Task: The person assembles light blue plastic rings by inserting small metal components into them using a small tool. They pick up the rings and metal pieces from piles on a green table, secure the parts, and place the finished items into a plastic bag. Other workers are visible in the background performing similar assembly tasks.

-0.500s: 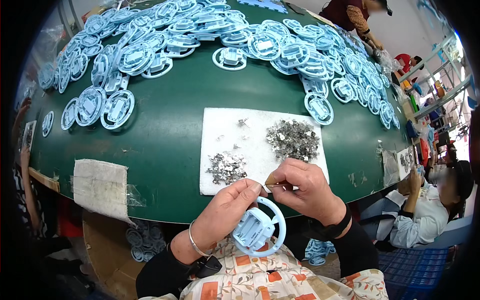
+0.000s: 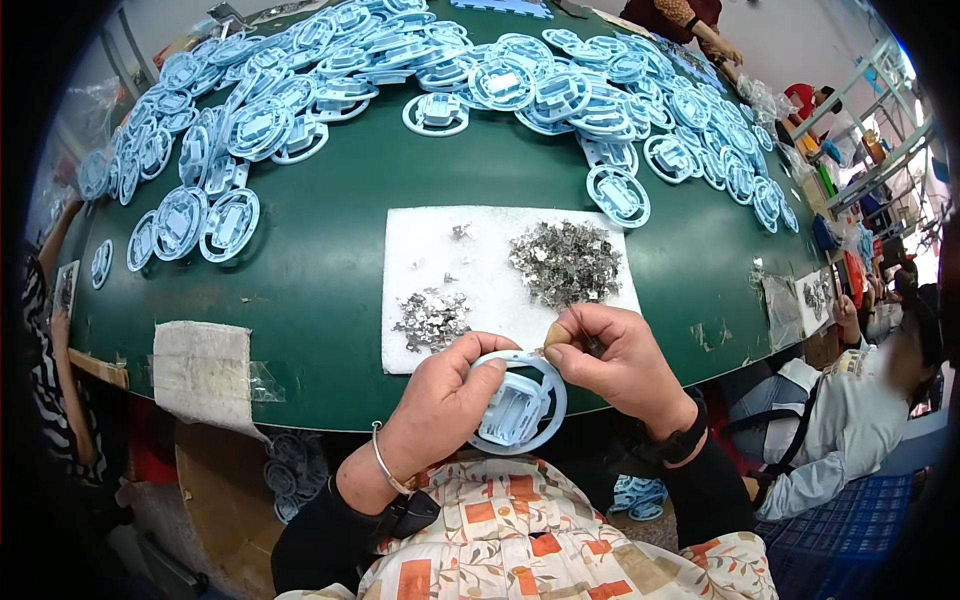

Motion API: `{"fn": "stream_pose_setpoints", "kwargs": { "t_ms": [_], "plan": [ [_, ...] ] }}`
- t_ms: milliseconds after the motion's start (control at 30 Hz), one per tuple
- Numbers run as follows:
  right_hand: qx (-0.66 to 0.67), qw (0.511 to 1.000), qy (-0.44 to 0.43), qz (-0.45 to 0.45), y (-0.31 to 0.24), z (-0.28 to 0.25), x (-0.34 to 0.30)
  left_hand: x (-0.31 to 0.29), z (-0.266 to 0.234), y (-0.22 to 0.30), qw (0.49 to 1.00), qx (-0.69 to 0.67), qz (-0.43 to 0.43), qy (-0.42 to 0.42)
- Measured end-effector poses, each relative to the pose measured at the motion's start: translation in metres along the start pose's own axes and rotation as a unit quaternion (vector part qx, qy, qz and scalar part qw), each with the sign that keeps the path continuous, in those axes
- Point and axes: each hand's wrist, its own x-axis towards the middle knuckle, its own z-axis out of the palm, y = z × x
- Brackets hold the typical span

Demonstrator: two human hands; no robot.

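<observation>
My left hand grips a light-blue plastic toy steering wheel by its rim, thumb on top. The wheel is tilted, its hollow box-shaped centre facing up. At the wheel's upper rim, my right hand is closed in a pinch. A thin dark thing shows between its fingers, too small to name. Just beyond both hands lies a white foam sheet. It bears a large heap of small metal clips on the right and a smaller heap of shiny metal pieces on the left.
Many more blue wheels are piled along the far side of the green table. A pale cloth pad is at the near left edge. Co-workers sit at the left and right; another person stands behind the table.
The wheel has moved up toward the table edge and tipped, and my left thumb now lies over its rim. My right fingers have come against the rim. The whole view has shifted slightly.
</observation>
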Motion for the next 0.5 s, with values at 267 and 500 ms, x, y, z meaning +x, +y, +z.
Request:
{"fn": "stream_pose_setpoints", "kwargs": {
  "t_ms": [267,500],
  "plan": [
    [-0.238,0.954,-0.002,-0.183,0.011,0.004,-0.009,0.007,-0.002,0.001,0.981,0.187,0.051,0.028],
    [-0.315,0.924,0.014,-0.217,0.021,0.01,-0.006,0.013,0.0,-0.004,0.974,0.212,0.049,0.06]
  ]
}}
